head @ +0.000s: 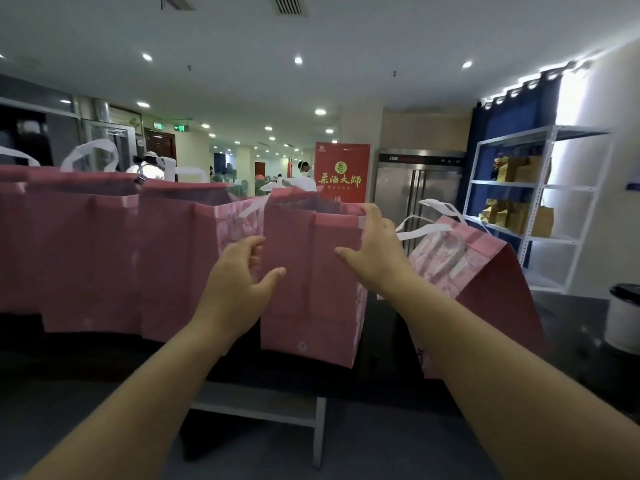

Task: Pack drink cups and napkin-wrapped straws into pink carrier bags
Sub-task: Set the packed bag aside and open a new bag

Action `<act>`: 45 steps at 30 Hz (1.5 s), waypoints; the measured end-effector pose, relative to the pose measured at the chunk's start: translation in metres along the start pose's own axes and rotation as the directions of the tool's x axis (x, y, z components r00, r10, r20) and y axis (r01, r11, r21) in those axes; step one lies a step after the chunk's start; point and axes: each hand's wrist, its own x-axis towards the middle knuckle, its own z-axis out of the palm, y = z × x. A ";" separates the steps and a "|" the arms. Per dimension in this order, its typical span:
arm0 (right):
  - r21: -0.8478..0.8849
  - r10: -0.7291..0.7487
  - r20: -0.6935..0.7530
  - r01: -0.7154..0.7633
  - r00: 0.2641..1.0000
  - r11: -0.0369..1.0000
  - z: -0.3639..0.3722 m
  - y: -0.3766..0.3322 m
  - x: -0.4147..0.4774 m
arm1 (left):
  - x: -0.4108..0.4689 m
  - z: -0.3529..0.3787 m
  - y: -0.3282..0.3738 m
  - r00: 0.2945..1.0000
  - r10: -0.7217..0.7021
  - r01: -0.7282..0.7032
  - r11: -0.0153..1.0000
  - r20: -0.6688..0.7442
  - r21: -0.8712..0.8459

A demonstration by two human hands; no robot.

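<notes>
Two bare hands steady a pink carrier bag on a black table.

The left hand (239, 275) curls its fingers round the left edge of the upright pink carrier bag (308, 271), thumb spread across its front; the right hand (374, 244) hooks its fingers over the top right corner, thumb lying on the face. The bag stands on the black table (86, 355), between a row of pink bags (86, 254) and a leaning bag (485, 271). Beyond stand a red banner (341, 171) and white shelving (505, 183).

On the dark table (571, 368), near its front edge, 1 pink bag (311, 289) stands upright; the left hand (239, 282) grips its left side, the right hand (375, 252) its upper right corner.
</notes>
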 end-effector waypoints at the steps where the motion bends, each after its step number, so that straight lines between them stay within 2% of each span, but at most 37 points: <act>1: -0.007 -0.011 -0.010 0.011 1.000 1.000 0.001 0.002 0.001 | 0.008 0.004 0.000 1.000 -0.013 0.013 1.000 0.001 -0.009; 7: 0.033 -0.049 -0.085 0.052 0.995 0.998 -0.005 0.013 0.002 | 0.039 0.029 0.000 0.985 -0.145 0.152 0.985 0.096 -0.075; 12: 0.094 -0.127 -0.152 0.142 0.980 0.985 -0.024 0.014 -0.008 | 0.033 0.031 0.012 0.998 -0.057 0.059 0.980 0.015 -0.189; 20: 0.211 -0.187 -0.230 0.236 0.955 0.949 -0.064 -0.003 -0.048 | -0.002 0.000 0.059 0.987 0.069 -0.098 0.975 -0.147 -0.201; 25: 0.285 -0.241 -0.242 0.306 0.940 0.908 -0.087 -0.015 -0.087 | -0.044 -0.031 0.089 0.967 0.171 -0.203 0.965 -0.190 -0.167; 30: 0.484 -0.266 -0.163 0.312 0.950 0.818 -0.110 -0.025 -0.134 | -0.095 -0.068 0.106 0.964 0.193 -0.222 0.963 -0.182 -0.154; 37: 0.618 -0.323 -0.047 0.282 0.945 0.734 -0.131 -0.022 -0.210 | -0.186 -0.093 0.131 0.987 0.093 -0.125 0.958 -0.130 -0.258; 41: 0.639 -0.301 0.039 0.208 0.953 0.740 -0.133 -0.003 -0.252 | -0.236 -0.089 0.141 0.995 -0.003 -0.028 0.951 -0.102 -0.306; 45: 0.596 -0.249 0.099 0.143 0.963 0.791 -0.132 0.024 -0.292 | -0.282 -0.073 0.148 0.997 -0.077 0.075 0.967 0.000 -0.245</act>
